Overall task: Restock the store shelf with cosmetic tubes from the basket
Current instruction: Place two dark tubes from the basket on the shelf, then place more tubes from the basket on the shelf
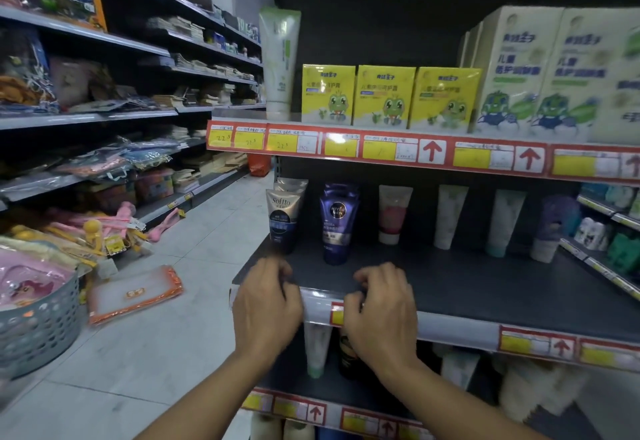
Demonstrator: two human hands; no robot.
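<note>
Both hands, left hand [266,304] and right hand [379,311], curl their fingers over the shelf [485,287] front edge, holding no tube. Seven tubes [337,223] stand upright along the far side; a gray basket [38,325] sits far left.

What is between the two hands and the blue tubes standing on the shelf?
Only bare dark shelf. In the head view, the left hand and right hand sit at its front edge, the Softto tube and Nivea tube stand farther back.

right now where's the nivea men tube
In the head view, the Nivea Men tube stands upright on the middle shelf, left of centre, between the Softto tube and a white-and-pink tube.
</note>
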